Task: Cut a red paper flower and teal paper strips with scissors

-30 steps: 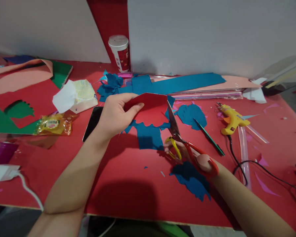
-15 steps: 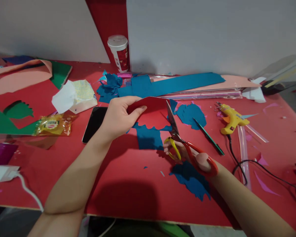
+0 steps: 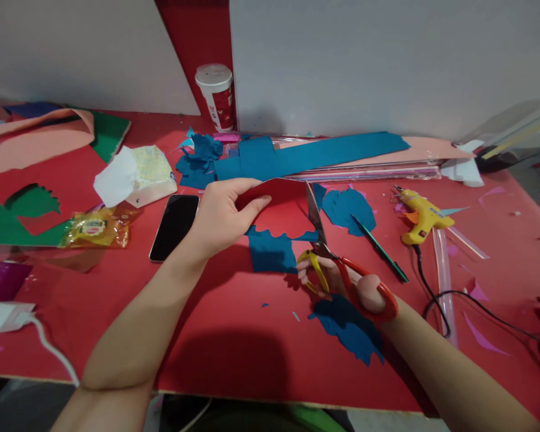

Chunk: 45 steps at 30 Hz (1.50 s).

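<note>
Between thumb and fingers, my left hand [image 3: 227,216] pinches a red sheet of paper [image 3: 283,207] by its left side, raised above the table. Its near edge is cut in a wavy line. My right hand [image 3: 342,282] grips scissors [image 3: 319,243] with one yellow and one red handle. Their blades point away from me at the right edge of the red paper. Below the paper lies a blue paper piece [image 3: 272,252]. A jagged blue cutout [image 3: 348,327] rests under my right hand, and a rounded blue cutout [image 3: 348,210] sits beyond the blades.
On the right lie a yellow glue gun [image 3: 427,216] with a black cord and a green pen [image 3: 382,249]. A phone [image 3: 173,228] and a yellow wrapper [image 3: 99,228] are at left. A lidded cup [image 3: 216,99] stands at the back, near a long blue strip [image 3: 342,153].
My left hand and the red paper have shifted slightly right, uncovering more of the phone. The scissors stay almost in place at the paper's right edge.
</note>
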{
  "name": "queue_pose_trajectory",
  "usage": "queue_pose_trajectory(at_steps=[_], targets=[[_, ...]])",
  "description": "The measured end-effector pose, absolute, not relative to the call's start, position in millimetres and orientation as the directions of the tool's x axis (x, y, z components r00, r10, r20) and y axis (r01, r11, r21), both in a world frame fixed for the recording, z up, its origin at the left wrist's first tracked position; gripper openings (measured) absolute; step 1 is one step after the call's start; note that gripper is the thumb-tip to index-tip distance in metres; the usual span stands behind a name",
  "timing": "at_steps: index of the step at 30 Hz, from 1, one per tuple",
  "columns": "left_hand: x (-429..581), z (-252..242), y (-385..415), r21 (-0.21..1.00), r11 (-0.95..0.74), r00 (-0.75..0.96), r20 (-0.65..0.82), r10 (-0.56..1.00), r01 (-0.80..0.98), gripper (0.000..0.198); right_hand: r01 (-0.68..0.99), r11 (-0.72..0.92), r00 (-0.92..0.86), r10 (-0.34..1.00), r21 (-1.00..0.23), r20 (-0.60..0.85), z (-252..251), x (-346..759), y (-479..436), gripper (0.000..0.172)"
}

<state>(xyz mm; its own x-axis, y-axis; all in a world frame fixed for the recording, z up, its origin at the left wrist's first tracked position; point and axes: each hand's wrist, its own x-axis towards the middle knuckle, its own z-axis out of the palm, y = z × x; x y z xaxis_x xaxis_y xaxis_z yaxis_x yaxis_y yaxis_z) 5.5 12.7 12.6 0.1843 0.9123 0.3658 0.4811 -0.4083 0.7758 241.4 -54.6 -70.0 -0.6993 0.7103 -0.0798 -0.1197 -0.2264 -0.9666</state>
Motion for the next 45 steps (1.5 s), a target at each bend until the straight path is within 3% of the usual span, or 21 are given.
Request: queue_pose_trajectory(at_steps=[6, 16, 26, 36, 45], targets=[[12, 11, 11, 0.849, -0.358, 0.136, 0.332, 0.934, 0.389, 0.015, -0.154, -0.208, -0.666, 0.744, -0.966, -0.054, -65, 233, -55, 0.084], [23, 4, 5, 0.861, -0.348, 0.091, 0.339, 0.936, 0.371, 0.013, -0.204, -0.162, -0.628, 0.778, -0.966, 0.002, -64, 227, -54, 0.084], [29, -1, 4, 0.859, -0.336, 0.054, 0.343, 0.938, 0.386, 0.018, -0.257, -0.225, -0.638, 0.770, -0.940, -0.010, -64, 221, -54, 0.092], [36, -9, 1, 0.887, -0.301, 0.024, 0.313, 0.949, 0.350, 0.022, -0.354, -0.229, -0.581, 0.813, -0.907, 0.021, -56, 210, -58, 0.072], [43, -17, -1, 0.887, -0.320, -0.005, 0.341, 0.940, 0.332, 0.020, -0.368, -0.360, -0.602, 0.795, -0.857, -0.076, -64, 210, -61, 0.070]])
